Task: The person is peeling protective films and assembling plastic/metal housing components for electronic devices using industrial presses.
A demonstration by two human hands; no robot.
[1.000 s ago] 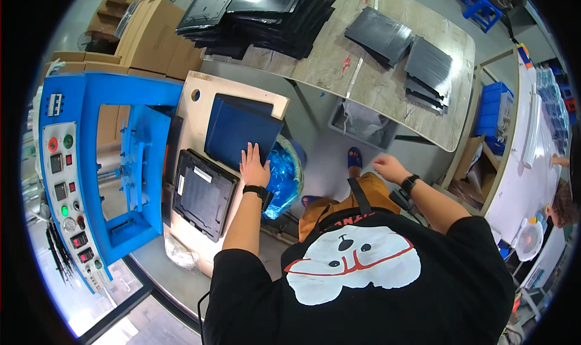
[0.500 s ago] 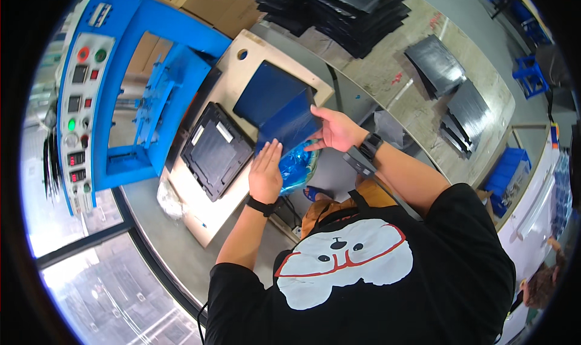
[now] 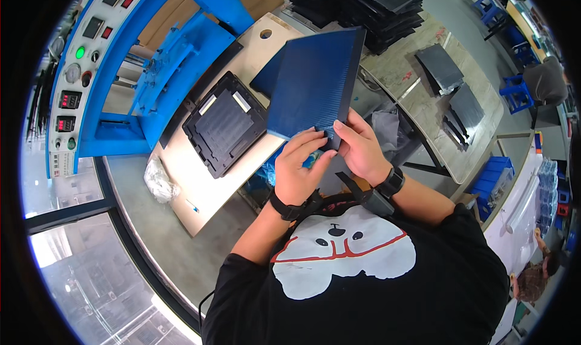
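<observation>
The left hand point(image 3: 301, 166) and the right hand point(image 3: 365, 148) both grip the near edge of a big dark blue sheet point(image 3: 311, 82), tipped up over the right side of a wooden board point(image 3: 209, 197). A black tray point(image 3: 221, 127) lies left of the sheet, and a blue machine point(image 3: 206, 45) stands farther left
</observation>
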